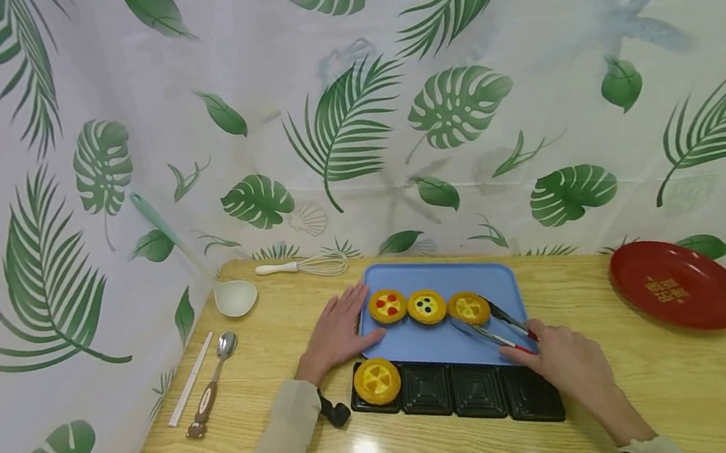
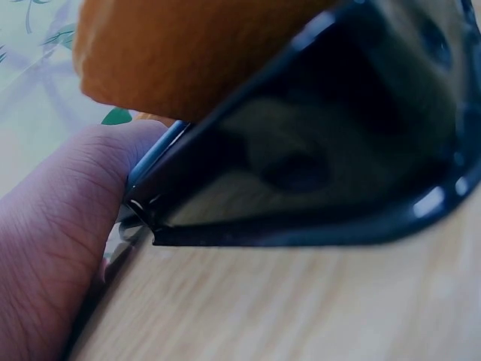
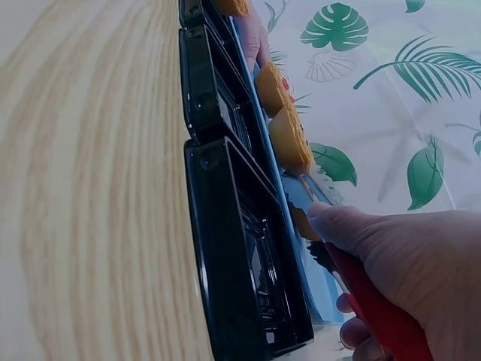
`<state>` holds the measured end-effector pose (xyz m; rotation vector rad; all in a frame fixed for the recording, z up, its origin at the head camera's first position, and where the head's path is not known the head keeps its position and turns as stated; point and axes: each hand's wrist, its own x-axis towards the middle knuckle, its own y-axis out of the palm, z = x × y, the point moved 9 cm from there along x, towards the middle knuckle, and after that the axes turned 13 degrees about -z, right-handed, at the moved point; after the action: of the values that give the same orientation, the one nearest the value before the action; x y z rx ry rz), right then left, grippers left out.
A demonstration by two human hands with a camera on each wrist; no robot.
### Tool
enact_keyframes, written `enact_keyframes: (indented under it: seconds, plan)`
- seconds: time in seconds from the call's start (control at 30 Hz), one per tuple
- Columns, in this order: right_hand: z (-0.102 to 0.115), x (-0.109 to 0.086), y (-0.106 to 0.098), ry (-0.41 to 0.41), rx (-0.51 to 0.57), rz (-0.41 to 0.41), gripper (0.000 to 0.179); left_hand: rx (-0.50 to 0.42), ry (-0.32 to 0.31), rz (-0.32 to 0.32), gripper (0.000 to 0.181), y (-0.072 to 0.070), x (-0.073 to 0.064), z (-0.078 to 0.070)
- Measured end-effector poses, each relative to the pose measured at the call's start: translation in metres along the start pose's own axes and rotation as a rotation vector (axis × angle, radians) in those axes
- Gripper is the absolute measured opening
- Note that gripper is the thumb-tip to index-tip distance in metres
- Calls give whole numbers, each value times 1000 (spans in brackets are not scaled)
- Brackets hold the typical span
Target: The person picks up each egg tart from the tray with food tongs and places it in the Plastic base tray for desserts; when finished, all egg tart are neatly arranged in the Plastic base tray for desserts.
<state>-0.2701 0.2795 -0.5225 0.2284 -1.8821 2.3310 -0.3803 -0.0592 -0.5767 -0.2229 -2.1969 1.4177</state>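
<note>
My right hand (image 1: 573, 363) grips red-handled tongs (image 1: 483, 332), whose two arms stand on either side of an egg tart with yellow wedges (image 1: 468, 309). That tart sits on a blue tray (image 1: 437, 272), right of a tart with dark blue dots (image 1: 427, 307) and one with red pieces (image 1: 387, 306). Spread over the tray's left edge, my left hand (image 1: 337, 332) rests with fingers extended. Another wedge-topped tart (image 1: 377, 381) sits in the leftmost compartment of a black sectioned tray (image 1: 426, 388) in front. In the right wrist view the thumb presses the tongs' red handle (image 3: 376, 301).
A red oval plate (image 1: 675, 286) is at the right by the leaf-patterned curtain. Behind the blue tray lies a whisk (image 1: 323, 263). On the left are a ladle (image 1: 235, 297) leaning on the curtain, a spoon (image 1: 213, 390) and white chopsticks (image 1: 191, 381).
</note>
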Motion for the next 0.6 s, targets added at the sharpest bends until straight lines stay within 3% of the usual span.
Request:
enact_keyframes:
  seconds: [0.6]
  plan:
    - [-2, -8, -15, -15, -9, -19, 86, -3, 1, -4, 101, 0, 0, 0]
